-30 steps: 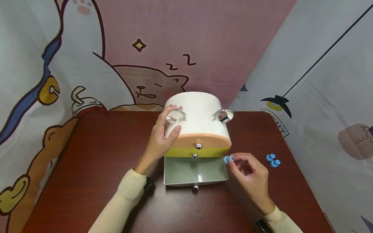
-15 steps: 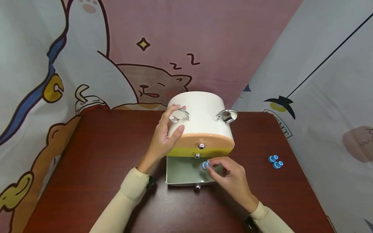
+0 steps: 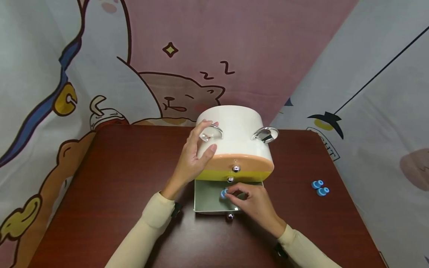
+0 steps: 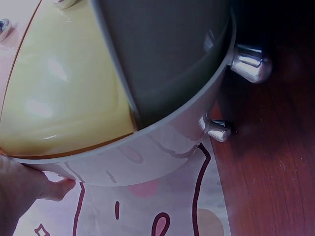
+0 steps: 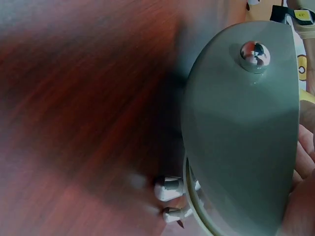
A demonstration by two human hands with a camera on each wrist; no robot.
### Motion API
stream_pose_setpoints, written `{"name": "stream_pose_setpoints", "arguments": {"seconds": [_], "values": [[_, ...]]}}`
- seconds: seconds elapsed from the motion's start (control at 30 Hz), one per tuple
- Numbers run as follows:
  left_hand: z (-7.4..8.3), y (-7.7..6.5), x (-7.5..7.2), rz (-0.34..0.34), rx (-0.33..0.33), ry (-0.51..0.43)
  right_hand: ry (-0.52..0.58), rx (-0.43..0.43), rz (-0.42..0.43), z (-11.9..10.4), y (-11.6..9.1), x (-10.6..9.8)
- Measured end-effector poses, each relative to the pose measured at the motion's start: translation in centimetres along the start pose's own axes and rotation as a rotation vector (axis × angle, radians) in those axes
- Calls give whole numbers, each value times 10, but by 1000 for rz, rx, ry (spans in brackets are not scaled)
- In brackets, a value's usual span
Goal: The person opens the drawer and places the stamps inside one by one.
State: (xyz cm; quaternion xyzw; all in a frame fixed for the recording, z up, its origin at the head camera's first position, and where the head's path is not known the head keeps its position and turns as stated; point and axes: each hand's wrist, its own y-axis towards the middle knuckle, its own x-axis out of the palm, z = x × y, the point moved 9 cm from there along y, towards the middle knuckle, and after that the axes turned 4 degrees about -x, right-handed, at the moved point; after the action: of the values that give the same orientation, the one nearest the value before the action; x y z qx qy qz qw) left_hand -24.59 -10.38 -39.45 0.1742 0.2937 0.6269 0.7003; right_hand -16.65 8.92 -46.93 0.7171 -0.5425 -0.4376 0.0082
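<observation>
A small drawer cabinet (image 3: 231,123) with a white rounded case and two shiny ring ears stands on the table. Its bottom pale green drawer (image 3: 206,199) is pulled out; the orange drawer (image 3: 218,162) and yellow drawer (image 3: 214,175) are closed. With thumb and fingers spread around the left ear, my left hand (image 3: 191,158) holds the case. My right hand (image 3: 256,203) pinches a small blue knob-like piece (image 3: 223,193) between thumb and fingertips, inside the green drawer. In the right wrist view, the drawer front (image 5: 241,118) hides the piece and most of the fingers.
Two similar blue pieces (image 3: 320,188) lie close together on the right of the brown table (image 3: 134,167). Silver knobs (image 3: 229,216) stick out from the drawer fronts. A cartoon-print cloth (image 3: 261,48) hangs behind the table.
My right hand has carried the blue piece leftward from beside the cabinet into the open green drawer. The left hand stays on the case. The head view has shifted slightly.
</observation>
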Motion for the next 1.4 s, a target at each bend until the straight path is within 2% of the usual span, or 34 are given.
{"name": "stream_pose_setpoints", "arguments": {"seconds": [0.1,0.27,0.47,0.73,1.1,1.4], "values": [[1,1,3,-11,2,10,12,-2,-36,1,3,7],[2,2,5,-18,-2,32,-37,10,-77,1,8,16],[1,-5,4,-15,-43,50,-96,53,-131,1,8,28],[0,-10,2,-5,-42,39,-157,65,-195,4,8,41],[0,-6,2,1,-16,24,-228,27,-212,3,14,38],[0,-1,0,10,10,8,-182,52,-219,6,15,34]]}}
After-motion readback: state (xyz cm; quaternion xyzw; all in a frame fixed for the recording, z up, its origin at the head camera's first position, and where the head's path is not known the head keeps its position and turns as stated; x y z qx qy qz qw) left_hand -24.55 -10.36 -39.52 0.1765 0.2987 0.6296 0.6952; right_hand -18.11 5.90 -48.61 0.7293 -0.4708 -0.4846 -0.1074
